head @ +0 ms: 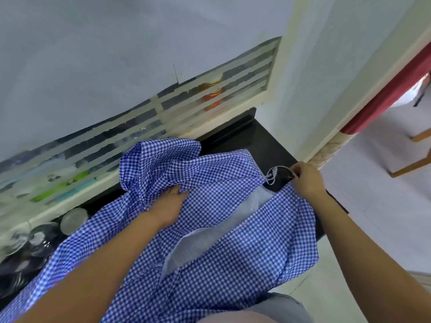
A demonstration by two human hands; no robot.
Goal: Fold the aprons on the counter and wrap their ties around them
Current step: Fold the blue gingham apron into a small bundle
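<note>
Here the left hand (171, 202) grips the checked apron (221, 229), the right hand (307, 180) pinches its tie (272, 174); steel vessels (42, 231) crowd the counter (245, 136) at eight o'clock.

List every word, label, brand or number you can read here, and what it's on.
No readable text anywhere.
The apron: gingham pattern only, no label showing.
Shapes behind the frosted window: blurred, nothing legible.
The containers on the counter: blurred, no legible label.
</note>
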